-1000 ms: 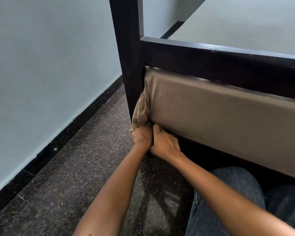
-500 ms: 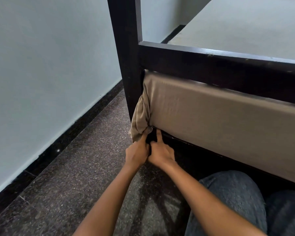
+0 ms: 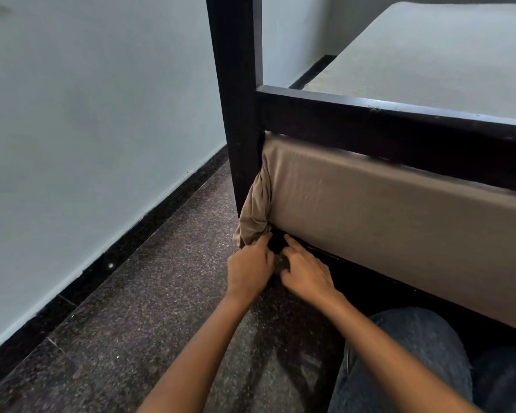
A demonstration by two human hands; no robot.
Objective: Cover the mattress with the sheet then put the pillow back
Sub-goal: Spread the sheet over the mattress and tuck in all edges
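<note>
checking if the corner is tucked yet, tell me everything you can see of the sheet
The sheet is a tan, smooth cloth stretched flat below the dark rail. At the corner it gathers into a twisted, creased bunch that hangs loose beside the bedpost, not tucked under. The left hand touches the bunch's lower end; the right hand is close beside it.

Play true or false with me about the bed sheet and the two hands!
The sheet is tan. True.
The sheet bunches up beside the dark bedpost. True.
A pillow lies on the ground. False: the speckled floor shows no pillow.
The right hand holds the bedpost. False: it reaches toward the dark gap under the sheet's lower edge, next to the left hand, which touches the bunched sheet.
</note>
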